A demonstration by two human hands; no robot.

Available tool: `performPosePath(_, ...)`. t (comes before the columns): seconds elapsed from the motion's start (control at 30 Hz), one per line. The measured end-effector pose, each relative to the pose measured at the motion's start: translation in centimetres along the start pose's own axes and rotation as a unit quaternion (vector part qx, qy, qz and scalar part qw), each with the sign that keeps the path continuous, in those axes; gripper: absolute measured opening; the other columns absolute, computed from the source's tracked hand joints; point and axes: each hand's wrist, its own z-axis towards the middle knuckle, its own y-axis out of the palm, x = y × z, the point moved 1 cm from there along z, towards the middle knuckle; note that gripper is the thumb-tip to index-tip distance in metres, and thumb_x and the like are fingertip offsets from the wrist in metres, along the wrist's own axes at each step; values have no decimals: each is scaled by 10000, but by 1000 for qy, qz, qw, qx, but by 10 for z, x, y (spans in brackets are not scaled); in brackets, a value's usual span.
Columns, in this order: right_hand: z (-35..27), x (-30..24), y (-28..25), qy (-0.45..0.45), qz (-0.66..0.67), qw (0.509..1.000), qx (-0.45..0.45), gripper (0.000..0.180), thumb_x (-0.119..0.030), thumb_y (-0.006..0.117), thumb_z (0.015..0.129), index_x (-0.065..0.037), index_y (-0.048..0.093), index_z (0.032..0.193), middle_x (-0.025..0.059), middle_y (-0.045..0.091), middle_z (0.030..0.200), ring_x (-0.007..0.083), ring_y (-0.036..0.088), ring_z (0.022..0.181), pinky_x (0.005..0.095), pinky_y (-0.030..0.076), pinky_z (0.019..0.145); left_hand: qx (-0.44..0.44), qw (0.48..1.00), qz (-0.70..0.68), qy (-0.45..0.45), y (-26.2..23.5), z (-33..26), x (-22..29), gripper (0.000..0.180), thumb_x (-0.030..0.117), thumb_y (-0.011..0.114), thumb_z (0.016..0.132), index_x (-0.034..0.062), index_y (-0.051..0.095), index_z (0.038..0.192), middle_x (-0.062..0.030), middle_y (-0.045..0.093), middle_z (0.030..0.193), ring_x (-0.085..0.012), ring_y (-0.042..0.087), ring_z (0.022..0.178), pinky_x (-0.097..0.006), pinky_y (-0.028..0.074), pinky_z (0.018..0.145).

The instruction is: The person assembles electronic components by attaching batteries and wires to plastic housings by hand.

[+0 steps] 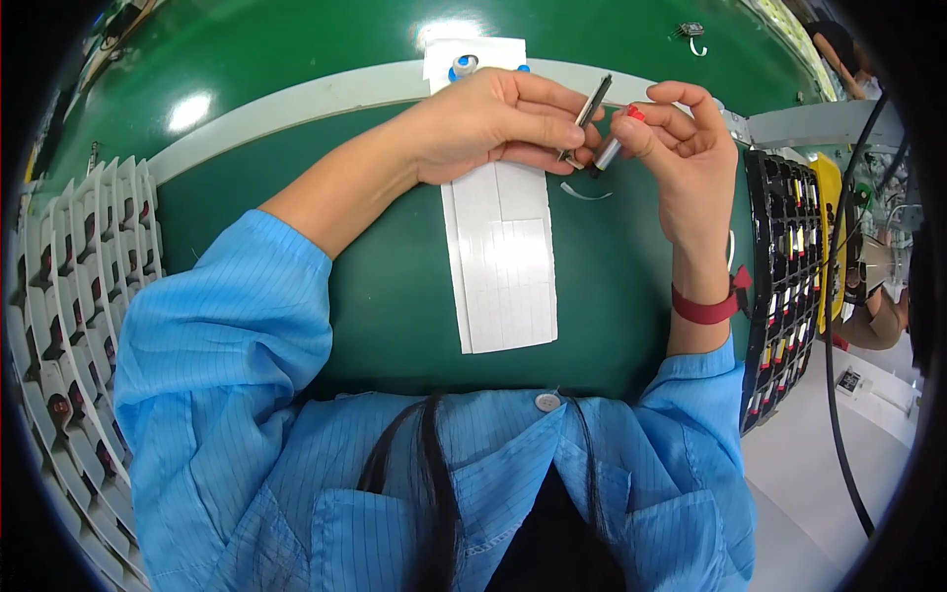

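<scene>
My left hand [498, 123] pinches a thin dark flat strip [595, 100] that sticks up and to the right between its fingertips. My right hand [681, 148] grips a small cylindrical piece with a silver body and a red end [619, 136], its tip touching the lower end of the strip. Both hands meet above a green mat [395, 296]. Under them lies a white sheet of rectangular labels [503, 252]. A small curved white sliver [584, 192] lies on the mat beside the sheet. A red band [705, 308] wraps my right wrist.
A white tray [69, 296] with several slots holding dark parts curves along the left. A black tray [784, 286] with rows of red and yellow parts stands at the right. A small blue-and-white roll [462, 67] rests on white paper at the back. Black cables [838, 326] hang on the right.
</scene>
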Motion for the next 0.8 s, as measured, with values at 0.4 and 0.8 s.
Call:
performPosePath(0.4, 4, 6, 8, -56, -55, 997, 28, 307, -23, 705, 705, 15, 457, 882, 113, 609, 763, 119, 603, 677, 208, 511, 595, 57, 997, 54, 1, 5, -2, -6, 349, 64, 580, 813, -36, 508, 1139, -133, 613, 968, -175, 620, 848, -297, 525, 776)
performPosePath(0.8, 5, 8, 12, -61, -62, 996, 22, 293, -6, 698, 707, 19, 453, 867, 119, 605, 752, 128, 602, 653, 208, 507, 574, 44, 996, 74, 8, 2, 0, -8, 306, 70, 590, 808, -11, 556, 1100, -118, 622, 933, -155, 623, 811, -258, 521, 754)
